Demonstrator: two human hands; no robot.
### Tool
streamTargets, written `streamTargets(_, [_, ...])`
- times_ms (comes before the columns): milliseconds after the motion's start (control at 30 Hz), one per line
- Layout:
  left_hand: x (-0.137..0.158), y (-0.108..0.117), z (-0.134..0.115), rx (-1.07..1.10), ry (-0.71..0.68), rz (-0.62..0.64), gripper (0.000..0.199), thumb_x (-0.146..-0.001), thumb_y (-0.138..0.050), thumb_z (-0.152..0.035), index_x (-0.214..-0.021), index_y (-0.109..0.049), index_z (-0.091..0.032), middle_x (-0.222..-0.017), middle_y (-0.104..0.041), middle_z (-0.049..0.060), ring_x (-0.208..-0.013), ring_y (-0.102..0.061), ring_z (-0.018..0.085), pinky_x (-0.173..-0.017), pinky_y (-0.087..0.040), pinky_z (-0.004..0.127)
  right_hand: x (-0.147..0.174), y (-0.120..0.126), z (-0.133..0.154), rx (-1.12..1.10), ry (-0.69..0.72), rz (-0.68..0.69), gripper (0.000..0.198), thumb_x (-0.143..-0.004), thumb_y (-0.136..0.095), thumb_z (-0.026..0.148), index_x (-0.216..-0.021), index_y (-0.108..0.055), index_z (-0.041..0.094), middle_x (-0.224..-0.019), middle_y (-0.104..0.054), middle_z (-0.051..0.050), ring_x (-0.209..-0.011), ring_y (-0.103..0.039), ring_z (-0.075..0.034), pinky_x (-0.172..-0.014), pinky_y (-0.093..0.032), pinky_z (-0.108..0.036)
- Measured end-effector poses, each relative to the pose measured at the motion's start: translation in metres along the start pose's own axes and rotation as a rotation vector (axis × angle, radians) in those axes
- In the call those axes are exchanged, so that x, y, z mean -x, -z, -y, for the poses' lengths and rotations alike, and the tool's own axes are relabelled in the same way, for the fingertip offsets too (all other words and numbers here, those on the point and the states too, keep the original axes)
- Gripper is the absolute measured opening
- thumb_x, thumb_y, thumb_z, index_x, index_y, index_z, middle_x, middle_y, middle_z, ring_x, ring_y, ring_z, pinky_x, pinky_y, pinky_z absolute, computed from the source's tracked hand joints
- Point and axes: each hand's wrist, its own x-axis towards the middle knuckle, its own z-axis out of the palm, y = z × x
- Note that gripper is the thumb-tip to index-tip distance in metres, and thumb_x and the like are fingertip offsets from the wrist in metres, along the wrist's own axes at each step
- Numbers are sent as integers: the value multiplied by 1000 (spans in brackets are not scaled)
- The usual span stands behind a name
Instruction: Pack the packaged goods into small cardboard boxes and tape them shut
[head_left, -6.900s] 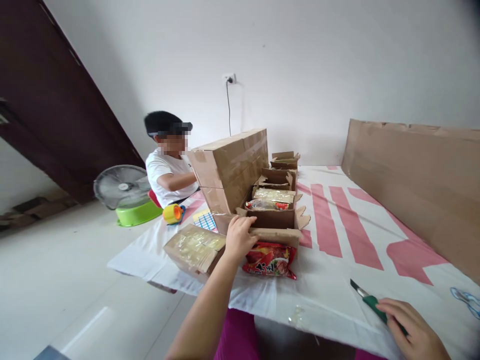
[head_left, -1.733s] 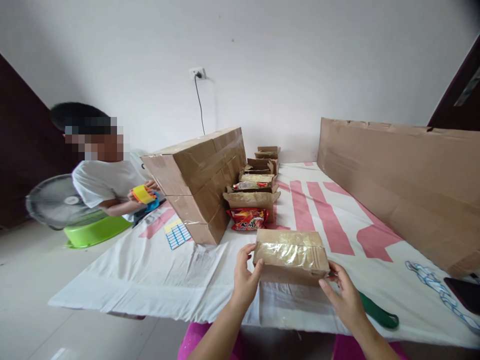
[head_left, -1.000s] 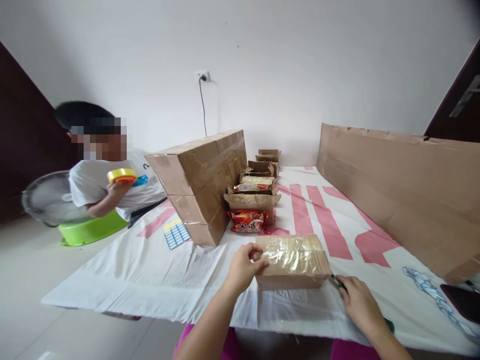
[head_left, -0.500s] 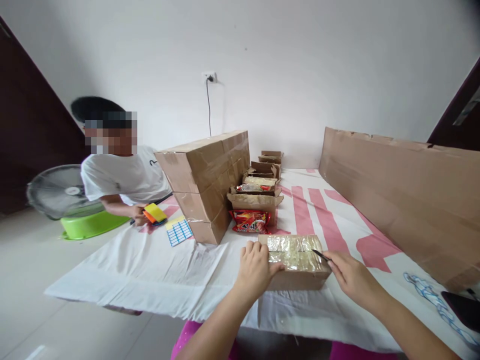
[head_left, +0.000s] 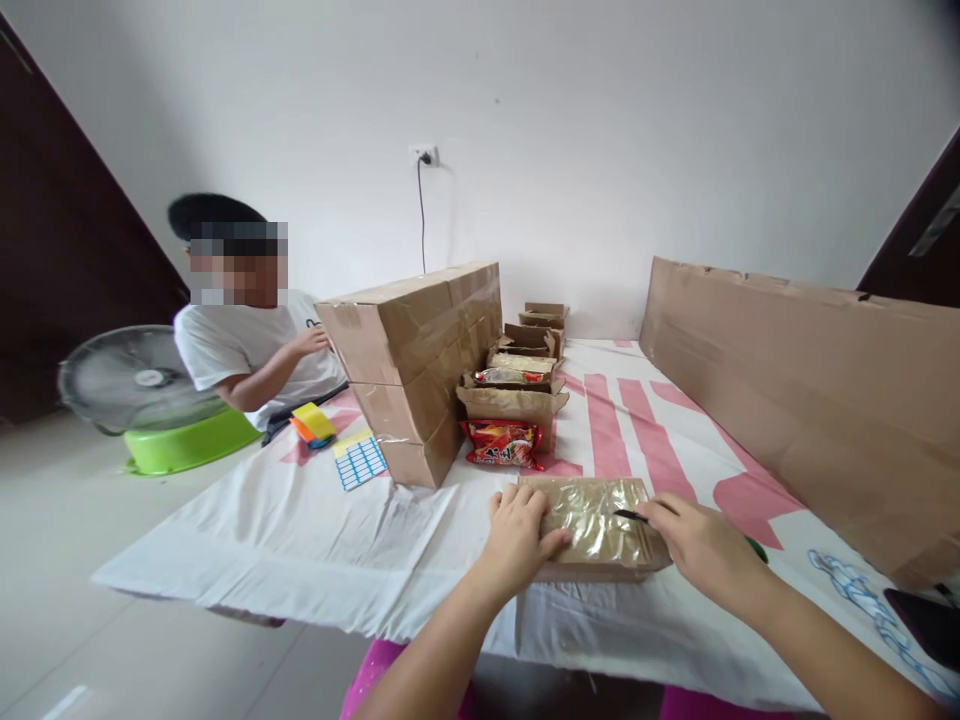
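Note:
A small cardboard box (head_left: 581,573), its top covered with shiny clear tape, lies on the cloth-covered table in front of me. My left hand (head_left: 517,530) grips its left end, with the thumb pressed on the top. In my right hand (head_left: 697,540) is a knife (head_left: 628,515) with a dark, thin, pointed blade, whose tip meets the tape near the right end. A bit of green shows behind that hand; I cannot tell whether it belongs to the knife. Just beyond the box sits a red food packet (head_left: 504,444).
Taped boxes (head_left: 420,370) form a stack at centre left. Opened cartons (head_left: 517,402) line its right side. A large cardboard panel (head_left: 795,400) stands on the right. At left a person (head_left: 262,350) sits near yellow and orange pads (head_left: 311,423), a label sheet (head_left: 361,462) and a fan (head_left: 142,380).
The knife tip has shifted slightly down and left over the tape, and the box top looks flatter. The person at left has let go of the pads and raised a hand.

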Motion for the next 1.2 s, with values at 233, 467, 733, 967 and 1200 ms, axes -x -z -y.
streamTargets(233, [3, 0, -2, 75, 29, 2, 31, -74, -76, -41, -82, -55, -20, -94, -65, 4, -97, -51, 27, -84, -30, 40, -53, 22, 37, 144, 189, 170, 50, -81, -40, 0, -115, -66, 26, -96, -70, -4, -82, -65, -19, -68, -45, -29])
streamTargets(467, [6, -2, -2, 57, 14, -15, 32, -75, -76, -42, -83, -55, -19, -95, -65, 3, -97, -52, 26, -84, -32, 38, -88, 25, 50, 258, 430, 379, 28, -90, -46, 10, -100, -70, 21, -92, -70, -7, -83, -66, -21, -67, -43, -30])
streamTargets(733, [6, -1, -3, 37, 24, 16, 31, -75, -77, -39, -86, -55, -19, -98, -65, 4, -100, -51, 27, -84, -34, 38, -76, 33, 29, 388, 507, 398, 20, -89, -52, 10, -91, -70, 16, -86, -70, -8, -79, -65, -22, -65, -42, -31])
streamTargets(967, [3, 0, -4, 39, 34, 31, 28, -76, -75, -37, -85, -54, -19, -98, -64, 4, -100, -51, 27, -85, -36, 39, -57, 50, 3, 481, 485, 381, 22, -86, -51, 3, -89, -69, 16, -82, -69, -8, -75, -65, -21, -63, -41, -32])
streamTargets(1200, [5, 1, -4, 48, 33, 39, 28, -75, -76, -35, -84, -54, -19, -98, -64, 5, -100, -51, 27, -83, -37, 38, -63, 40, 30, 443, 450, 294, 19, -90, -50, 10, -98, -66, 16, -90, -69, -9, -78, -64, -22, -64, -43, -33])
